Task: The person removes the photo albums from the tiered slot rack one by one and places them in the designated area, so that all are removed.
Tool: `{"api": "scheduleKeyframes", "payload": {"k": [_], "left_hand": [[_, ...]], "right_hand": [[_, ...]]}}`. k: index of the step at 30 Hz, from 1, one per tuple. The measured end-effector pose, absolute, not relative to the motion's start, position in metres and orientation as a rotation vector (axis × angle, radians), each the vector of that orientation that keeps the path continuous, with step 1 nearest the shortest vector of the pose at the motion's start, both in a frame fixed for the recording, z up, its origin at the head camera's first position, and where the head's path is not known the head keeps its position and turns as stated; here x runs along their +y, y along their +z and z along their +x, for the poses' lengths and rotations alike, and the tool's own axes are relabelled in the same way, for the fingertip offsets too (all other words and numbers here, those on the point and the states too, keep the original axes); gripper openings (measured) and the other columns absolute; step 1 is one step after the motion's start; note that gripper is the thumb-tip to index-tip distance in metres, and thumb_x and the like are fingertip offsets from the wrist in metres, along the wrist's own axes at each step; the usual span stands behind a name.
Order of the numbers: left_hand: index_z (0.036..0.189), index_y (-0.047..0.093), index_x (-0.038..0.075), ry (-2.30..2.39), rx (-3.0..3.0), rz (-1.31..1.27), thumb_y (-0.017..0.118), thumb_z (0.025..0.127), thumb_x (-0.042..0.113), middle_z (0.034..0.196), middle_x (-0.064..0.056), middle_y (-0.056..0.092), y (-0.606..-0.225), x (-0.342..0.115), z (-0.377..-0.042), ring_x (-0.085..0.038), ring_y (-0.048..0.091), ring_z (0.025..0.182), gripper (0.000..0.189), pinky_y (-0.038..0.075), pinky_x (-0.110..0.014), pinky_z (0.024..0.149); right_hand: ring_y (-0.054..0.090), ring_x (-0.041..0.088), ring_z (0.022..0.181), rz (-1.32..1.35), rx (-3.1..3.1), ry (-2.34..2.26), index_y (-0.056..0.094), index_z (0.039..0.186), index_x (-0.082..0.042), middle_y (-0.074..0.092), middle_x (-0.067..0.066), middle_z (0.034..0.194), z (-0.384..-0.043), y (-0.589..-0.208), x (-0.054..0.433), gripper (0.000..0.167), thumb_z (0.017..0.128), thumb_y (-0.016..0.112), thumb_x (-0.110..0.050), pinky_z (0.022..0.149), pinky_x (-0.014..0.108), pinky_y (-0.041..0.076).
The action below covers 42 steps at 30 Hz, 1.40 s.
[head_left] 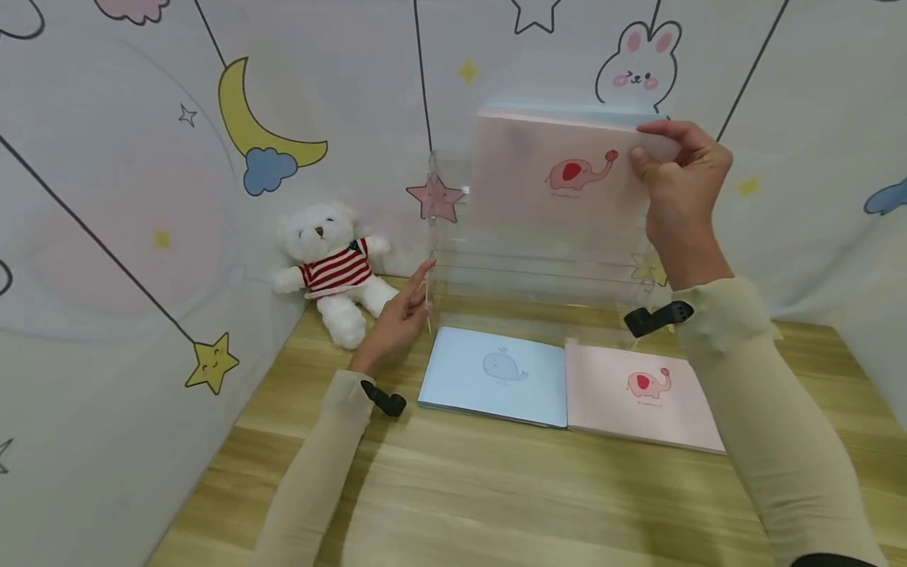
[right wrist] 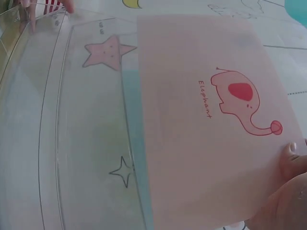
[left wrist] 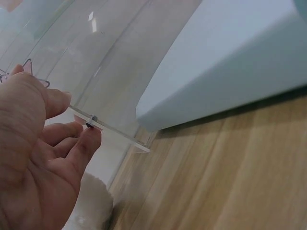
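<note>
1. Fingers, right: I read the right hand (head_left: 683,185) as pinching the held pink booklet (head_left: 538,169) at its upper right corner, upper right of the head frame, thumb on the front cover.
2. Fingers, left: the left hand (head_left: 397,319) pinches the side edge of the clear rack (head_left: 531,291), centre of the head frame.
3. Risk, sag: the grip is at one corner only. The far left end could dip and catch on a rack edge.
4. Risk, separation: a blue layer (right wrist: 133,105) shows behind the pink cover. I cannot tell whether it is a second booklet; if so, a loose pinch could let one slide.
5. Risk, tipping: the rack looks light. Sideways force from the booklet could skew it, should the left fingers slacken.
6. Risk, drop: the blue whale booklet (head_left: 492,374) and the lower pink booklet (head_left: 616,402) lie side by side on the desk (head_left: 496,488), lower centre to lower right. A falling booklet could knock them askew.
7. Limit: clear panels obscure the held booklet's lower edge; I cannot confirm its clearance.
</note>
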<state>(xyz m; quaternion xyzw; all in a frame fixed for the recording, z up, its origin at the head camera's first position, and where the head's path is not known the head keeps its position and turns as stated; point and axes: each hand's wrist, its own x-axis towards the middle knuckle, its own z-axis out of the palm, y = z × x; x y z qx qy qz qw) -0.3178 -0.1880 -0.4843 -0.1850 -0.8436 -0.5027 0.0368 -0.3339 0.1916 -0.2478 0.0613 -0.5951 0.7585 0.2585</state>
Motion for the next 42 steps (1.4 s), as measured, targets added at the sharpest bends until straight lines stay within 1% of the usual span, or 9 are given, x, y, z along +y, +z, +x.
{"api": "scheduleKeyframes", "payload": {"k": [3,6,10,12,17,24,31,37,42], "left_hand": [[0.168,0.021,0.055,-1.566,-2.583,-0.568,0.055,0.112,0.016,0.166,-0.021,0.043,-0.484,-0.189,-0.318,-0.04,0.053,0.149,0.076,0.05,-0.059,0.109],[0.168,0.021,0.055,-1.575,-2.593,-0.556,0.055,0.112,0.015,0.167,-0.021,0.042,-0.486,-0.19,-0.316,-0.04,0.058,0.144,0.077,0.052,-0.052,0.102],[0.168,0.021,0.055,-1.563,-2.594,-0.557,0.054,0.113,0.015,0.167,-0.021,0.042,-0.486,-0.189,-0.314,-0.038,0.071,0.116,0.076,0.049,-0.042,0.081],[0.168,0.021,0.055,-1.547,-2.588,-0.566,0.054,0.113,0.016,0.166,-0.021,0.043,-0.486,-0.189,-0.315,-0.037,0.071,0.118,0.076,0.05,-0.042,0.081],[0.168,0.021,0.055,-1.564,-2.581,-0.564,0.054,0.113,0.015,0.165,-0.022,0.044,-0.486,-0.188,-0.316,-0.04,0.053,0.149,0.076,0.052,-0.052,0.1],[0.173,0.017,0.044,-1.605,-2.601,-0.53,0.053,0.113,0.012,0.168,-0.025,0.037,-0.487,-0.19,-0.316,-0.043,0.049,0.151,0.076,0.05,-0.055,0.098],[0.17,0.019,0.051,-1.584,-2.586,-0.586,0.054,0.113,0.013,0.166,-0.025,0.041,-0.486,-0.191,-0.317,-0.046,0.051,0.149,0.077,0.05,-0.062,0.112],[0.169,0.02,0.054,-1.589,-2.564,-0.611,0.054,0.112,0.013,0.165,-0.029,0.04,-0.485,-0.191,-0.318,-0.046,0.047,0.152,0.077,0.05,-0.061,0.113],[0.172,0.014,0.048,-1.61,-2.573,-0.641,0.05,0.114,0.014,0.17,-0.013,0.042,-0.484,-0.192,-0.321,-0.038,0.06,0.143,0.076,0.056,-0.05,0.108]], "right_hand": [[0.061,0.019,0.124,0.122,-1.646,2.065,0.085,0.109,-0.009,0.07,0.001,0.125,-0.33,-0.25,0.189,0.022,0.093,0.079,0.004,0.109,0.034,0.057],[0.062,0.019,0.122,0.104,-1.665,2.053,0.085,0.108,-0.009,0.069,0.0,0.12,-0.325,-0.256,0.186,0.023,0.092,0.078,0.006,0.106,0.035,0.059],[0.062,0.02,0.123,0.116,-1.658,2.035,0.085,0.108,-0.008,0.069,0.0,0.12,-0.317,-0.262,0.185,0.024,0.093,0.075,0.008,0.105,0.036,0.06],[0.062,0.021,0.123,0.115,-1.654,2.032,0.084,0.109,-0.008,0.068,0.0,0.12,-0.312,-0.265,0.185,0.023,0.094,0.074,0.007,0.104,0.037,0.061],[0.063,0.023,0.119,0.073,-1.661,2.067,0.083,0.111,-0.006,0.067,0.0,0.116,-0.298,-0.275,0.185,0.023,0.095,0.072,0.007,0.096,0.034,0.06],[0.066,0.025,0.116,-0.008,-1.748,2.045,0.082,0.113,-0.008,0.067,0.0,0.117,-0.278,-0.295,0.18,0.023,0.096,0.073,0.005,0.087,0.03,0.062],[0.069,0.027,0.106,-0.028,-1.707,2.081,0.083,0.11,-0.005,0.067,0.003,0.111,-0.264,-0.307,0.178,0.022,0.094,0.075,0.007,0.079,0.026,0.063],[0.067,0.029,0.111,-0.092,-1.722,2.189,0.081,0.113,-0.005,0.065,0.002,0.116,-0.248,-0.323,0.17,0.022,0.094,0.075,0.007,0.089,0.036,0.058],[0.061,0.029,0.119,-0.098,-1.761,2.252,0.077,0.117,-0.003,0.059,-0.001,0.122,-0.233,-0.335,0.162,0.025,0.097,0.07,0.009,0.099,0.042,0.051]]}}
